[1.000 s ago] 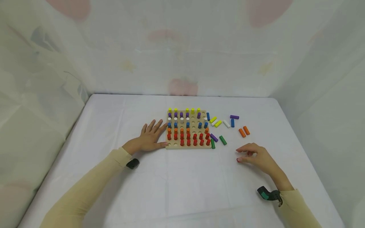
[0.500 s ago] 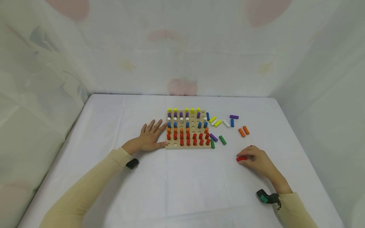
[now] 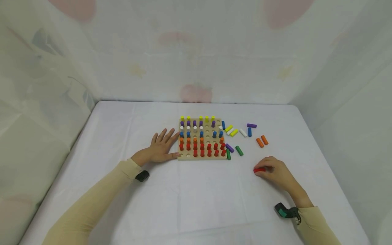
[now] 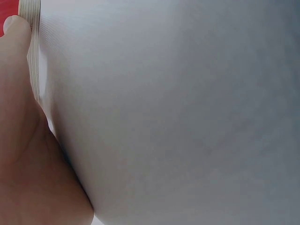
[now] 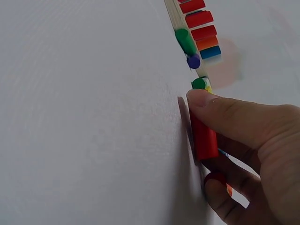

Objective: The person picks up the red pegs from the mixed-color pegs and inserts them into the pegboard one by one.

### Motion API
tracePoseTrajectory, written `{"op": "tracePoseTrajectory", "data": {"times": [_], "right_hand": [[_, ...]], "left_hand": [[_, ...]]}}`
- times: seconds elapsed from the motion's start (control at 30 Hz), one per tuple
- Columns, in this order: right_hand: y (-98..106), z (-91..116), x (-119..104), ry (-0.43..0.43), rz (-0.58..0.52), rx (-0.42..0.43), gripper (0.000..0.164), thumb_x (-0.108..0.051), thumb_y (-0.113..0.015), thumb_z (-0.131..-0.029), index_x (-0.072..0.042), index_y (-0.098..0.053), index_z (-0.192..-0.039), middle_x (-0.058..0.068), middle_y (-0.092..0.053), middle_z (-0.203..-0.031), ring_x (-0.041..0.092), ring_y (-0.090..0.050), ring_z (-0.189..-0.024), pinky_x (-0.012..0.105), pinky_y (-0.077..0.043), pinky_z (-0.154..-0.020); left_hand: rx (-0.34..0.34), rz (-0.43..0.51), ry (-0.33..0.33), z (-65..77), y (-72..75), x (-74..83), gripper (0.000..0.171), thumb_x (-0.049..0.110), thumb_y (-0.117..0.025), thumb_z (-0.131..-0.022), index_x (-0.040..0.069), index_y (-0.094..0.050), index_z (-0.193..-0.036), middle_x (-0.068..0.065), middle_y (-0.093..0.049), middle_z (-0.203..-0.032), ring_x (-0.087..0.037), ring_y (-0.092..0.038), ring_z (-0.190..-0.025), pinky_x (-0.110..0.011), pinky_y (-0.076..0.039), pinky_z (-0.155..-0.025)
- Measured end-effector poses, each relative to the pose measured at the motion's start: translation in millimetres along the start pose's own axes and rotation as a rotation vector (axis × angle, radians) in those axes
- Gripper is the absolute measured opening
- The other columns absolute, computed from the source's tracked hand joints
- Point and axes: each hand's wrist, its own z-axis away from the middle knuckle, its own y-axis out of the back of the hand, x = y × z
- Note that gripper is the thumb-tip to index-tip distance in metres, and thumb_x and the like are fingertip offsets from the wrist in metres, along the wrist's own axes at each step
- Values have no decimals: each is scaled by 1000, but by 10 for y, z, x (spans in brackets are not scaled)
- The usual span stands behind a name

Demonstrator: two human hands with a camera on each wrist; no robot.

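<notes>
Just right of the pegboard, my right hand [image 3: 274, 172] pinches a red peg [image 5: 205, 136] between thumb and fingers, low over the white cloth. The round red end of another peg [image 5: 215, 178] shows by a curled finger in the right wrist view. My left hand [image 3: 160, 149] lies with spread fingers against the left edge of the wooden pegboard [image 3: 202, 158], its thumb at the front left corner. Rows of yellow, purple, white, blue, orange and red pegs stand in the board. Bare holes show at the front left and in the rows behind.
Loose pegs lie right of the board: a green peg [image 3: 239, 150], a purple peg [image 3: 229, 148], two orange ones [image 3: 260, 142], and several blue, yellow and white ones behind. White cloth covers the table [image 3: 196, 197]; patterned curtains [image 3: 346, 136] surround it.
My right fingers have closed round a red peg, which now shows sideways between thumb and fingertips. The left hand and the board have stayed in place.
</notes>
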Motion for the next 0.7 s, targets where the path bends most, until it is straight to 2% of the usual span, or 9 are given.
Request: {"op": "tracePoseTrajectory", "data": {"times": [0.2, 0.4, 0.7], "right_hand": [[-10, -41, -45, -16, 1, -15, 19, -19, -83, -80, -28, -76, -94, -9, -71, -95, 1, -54, -87, 15, -48, -75], [-22, -103, -94, 11, -17, -32, 19, -18, -83, -80, -27, -76, -95, -10, -70, -95, 3, -53, -85, 17, -48, -73], [-75, -264, -197, 51, -24, -86, 17, -18, -81, -82, -24, -76, -97, -8, -71, -96, 6, -55, -86, 18, -49, -74]], "left_hand": [[-18, -16, 15, 0, 11, 9, 93, 67, -46, -94, 24, 3, -161, -11, 11, -169, -43, 13, -154, -71, 4, -117], [2, -1, 2, 12, 13, 17, 93, 66, -48, -94, 21, -1, -161, -14, 6, -169, -45, 9, -153, -72, 2, -116], [-16, 22, 3, -24, -40, -43, 94, 73, -42, -92, 28, 6, -160, -10, 13, -169, -42, 17, -153, -70, 8, -117]]}}
